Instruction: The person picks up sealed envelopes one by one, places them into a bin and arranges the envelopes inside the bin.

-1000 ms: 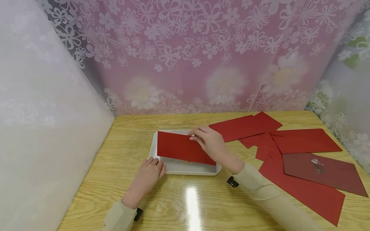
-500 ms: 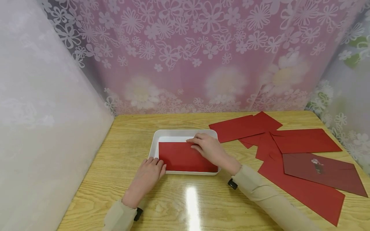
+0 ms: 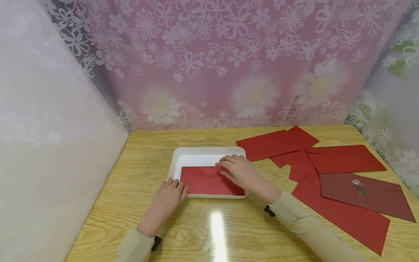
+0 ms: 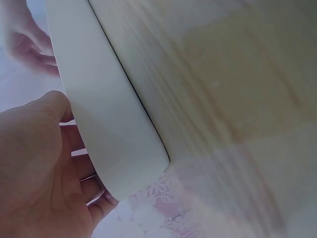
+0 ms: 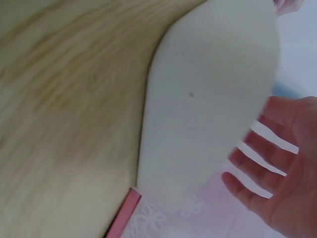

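A shallow white tray (image 3: 193, 152) sits on the wooden table, with a red envelope (image 3: 203, 183) lying flat along its front side, flap line showing. At the tray's front left corner my left hand (image 3: 166, 201) holds the rim. The left wrist view shows its thumb and fingers hooked at the edge of the white wall (image 4: 101, 106). Over the right end of the envelope hovers my right hand (image 3: 243, 175), fingers loosely bent and spread. In the right wrist view nothing shows between the fingers of the right hand (image 5: 285, 158), which are beside the tray wall (image 5: 208, 99).
Several red envelopes lie overlapping on the right of the table, including one at the back (image 3: 266, 145) close to the tray's corner. A darker maroon envelope (image 3: 379, 198) with a small printed design is among them. Floral curtains (image 3: 209, 91) stand behind the table.
The red envelope, tilted up in my right hand, came down flat into the tray. My right hand let go of it and its fingers spread. The left hand has stayed at the corner.
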{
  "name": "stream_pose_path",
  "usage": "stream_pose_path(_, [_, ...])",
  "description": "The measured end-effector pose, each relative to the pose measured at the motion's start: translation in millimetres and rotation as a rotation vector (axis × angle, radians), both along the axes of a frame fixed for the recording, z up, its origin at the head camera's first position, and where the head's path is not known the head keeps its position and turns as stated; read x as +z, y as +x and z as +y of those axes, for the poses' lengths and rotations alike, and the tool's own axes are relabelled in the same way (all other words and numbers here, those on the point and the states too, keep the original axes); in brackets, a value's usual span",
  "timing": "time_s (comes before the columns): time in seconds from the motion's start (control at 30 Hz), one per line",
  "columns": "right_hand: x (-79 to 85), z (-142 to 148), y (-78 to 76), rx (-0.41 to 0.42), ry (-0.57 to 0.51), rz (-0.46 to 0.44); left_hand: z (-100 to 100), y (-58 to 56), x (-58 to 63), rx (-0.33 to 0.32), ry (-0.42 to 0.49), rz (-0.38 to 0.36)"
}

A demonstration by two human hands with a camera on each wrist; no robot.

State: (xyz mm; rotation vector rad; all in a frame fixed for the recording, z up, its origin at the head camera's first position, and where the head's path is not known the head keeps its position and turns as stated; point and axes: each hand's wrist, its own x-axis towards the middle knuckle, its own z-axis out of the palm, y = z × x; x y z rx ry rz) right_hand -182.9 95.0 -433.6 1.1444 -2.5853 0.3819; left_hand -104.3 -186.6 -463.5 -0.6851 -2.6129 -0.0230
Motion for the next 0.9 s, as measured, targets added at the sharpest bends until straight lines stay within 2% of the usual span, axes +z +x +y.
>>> stream_pose_path(0.27, [9.6,16.8,9.6,0.046,-0.112,0.203,-0.1,-0.3,-0.8,-0.002,0.005,0.004])
stream_pose_path(0.5, [12.2,48.1,7.9,0.039,-0.183,0.342,-0.2,-0.4,-2.1,-0.013,0.005,0.009])
stream_pose_path(0.67, [20.7,84.3,7.8,-0.035,-0.181,0.323,0.5,0.2,-1.2,-0.023,0.010,0.027])
stream_pose_path(0.9, [36.5,145.6,-4.4,-0.216,-0.130,0.280,1.4,0.3,-0.4,-0.018,0.002,0.026])
